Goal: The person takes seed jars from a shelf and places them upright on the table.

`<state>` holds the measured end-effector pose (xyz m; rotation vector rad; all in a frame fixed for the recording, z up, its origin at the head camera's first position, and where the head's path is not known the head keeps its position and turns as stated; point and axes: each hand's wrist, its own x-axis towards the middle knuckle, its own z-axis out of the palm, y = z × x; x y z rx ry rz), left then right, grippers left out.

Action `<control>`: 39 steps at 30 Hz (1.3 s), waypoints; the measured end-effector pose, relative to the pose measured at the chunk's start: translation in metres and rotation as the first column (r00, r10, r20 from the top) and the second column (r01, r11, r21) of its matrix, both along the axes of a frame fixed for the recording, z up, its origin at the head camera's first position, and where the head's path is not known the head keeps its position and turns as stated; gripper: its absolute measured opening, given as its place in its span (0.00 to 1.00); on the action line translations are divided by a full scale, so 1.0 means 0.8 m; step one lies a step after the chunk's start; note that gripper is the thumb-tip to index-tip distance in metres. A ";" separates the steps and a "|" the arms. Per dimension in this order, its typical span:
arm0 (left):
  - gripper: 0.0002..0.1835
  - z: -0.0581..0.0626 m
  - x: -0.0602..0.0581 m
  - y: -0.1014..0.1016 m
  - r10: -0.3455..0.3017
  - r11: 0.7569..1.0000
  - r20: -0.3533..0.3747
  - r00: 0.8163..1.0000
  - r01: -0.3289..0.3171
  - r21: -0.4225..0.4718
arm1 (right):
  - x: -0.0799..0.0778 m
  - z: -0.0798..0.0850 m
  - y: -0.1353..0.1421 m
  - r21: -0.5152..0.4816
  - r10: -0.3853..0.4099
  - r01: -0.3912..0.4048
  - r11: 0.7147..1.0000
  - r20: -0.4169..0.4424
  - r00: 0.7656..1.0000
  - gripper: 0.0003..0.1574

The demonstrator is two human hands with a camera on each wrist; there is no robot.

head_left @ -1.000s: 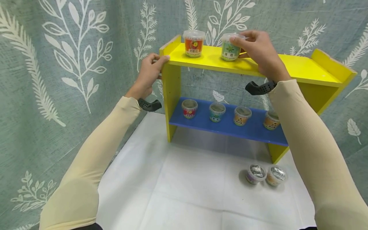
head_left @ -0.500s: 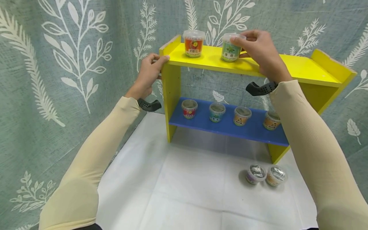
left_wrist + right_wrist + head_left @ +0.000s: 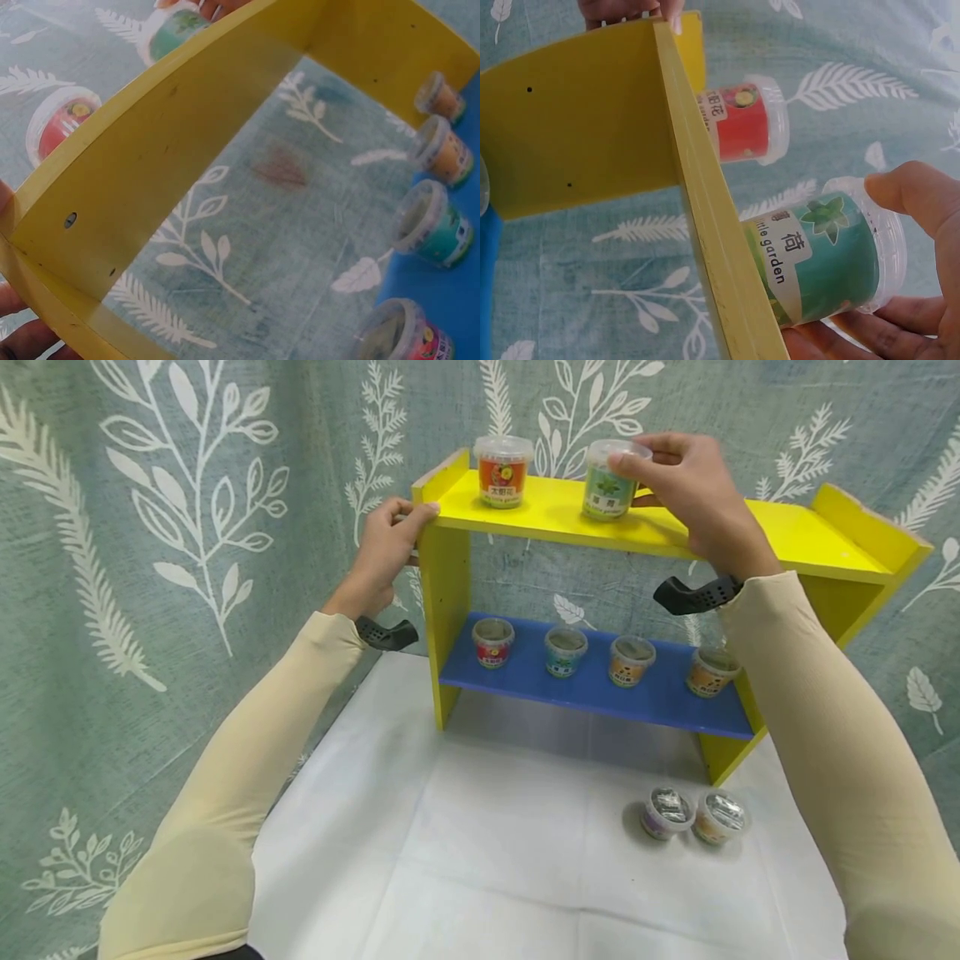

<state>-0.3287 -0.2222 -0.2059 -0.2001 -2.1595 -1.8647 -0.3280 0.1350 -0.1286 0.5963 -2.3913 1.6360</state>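
Observation:
In the head view, my right hand (image 3: 690, 493) holds a green-labelled plastic tub (image 3: 608, 487) with a clear lid on the shelf unit's yellow top board (image 3: 547, 510). The right wrist view shows the thumb (image 3: 911, 193) at the lid's rim and the fingers curled round the tub's other side. Left of it stands an orange-red-labelled tub (image 3: 502, 477), apart from the hand. At the upper left corner of the shelf unit (image 3: 444, 602), my left hand (image 3: 382, 552) grips the yellow side panel, its thumb at the front edge and its other fingers partly hidden behind.
On the blue lower shelf (image 3: 525, 687) several tubs stand in a row, among them a red one (image 3: 492, 644) and a teal one (image 3: 564, 653). Two tubs, one purple (image 3: 666, 814) and one pale orange (image 3: 720, 818), sit on the white cloth. A patterned curtain (image 3: 195, 693) hangs behind.
My right hand has shifted the green-labelled tub slightly to the right along the top board. The left hand keeps its grip on the shelf unit's corner.

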 end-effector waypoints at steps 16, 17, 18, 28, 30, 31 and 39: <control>0.19 -0.004 0.002 -0.002 0.008 1.000 0.005 1.000 -0.008 0.001 | 0.028 0.002 0.011 0.001 -0.010 0.010 1.000 0.010 1.000 0.42; 0.19 -0.004 0.002 -0.002 0.008 1.000 0.003 1.000 -0.008 0.002 | 0.030 0.002 0.012 0.005 -0.012 0.012 1.000 0.009 1.000 0.42; 0.18 -0.004 0.002 -0.002 0.009 1.000 0.003 1.000 -0.009 0.003 | 0.032 0.003 0.012 0.012 -0.013 0.013 1.000 0.006 1.000 0.42; 0.18 0.000 0.002 0.000 0.012 1.000 0.002 1.000 -0.012 0.002 | 0.053 0.001 0.018 0.038 -0.022 0.023 0.999 -0.025 0.999 0.41; 0.18 0.000 0.001 0.000 0.010 1.000 0.005 1.000 -0.010 0.003 | 0.056 0.001 0.019 0.043 -0.021 0.023 0.999 -0.032 0.999 0.40; 0.18 0.000 0.001 0.000 0.007 1.000 0.008 1.000 -0.007 0.006 | 0.057 0.001 0.019 0.043 -0.021 0.022 0.999 -0.030 0.999 0.40; 0.19 -0.001 0.001 0.002 -0.007 1.000 0.018 1.000 0.007 0.006 | 0.071 -0.003 0.024 0.056 -0.022 0.024 0.998 -0.045 0.999 0.39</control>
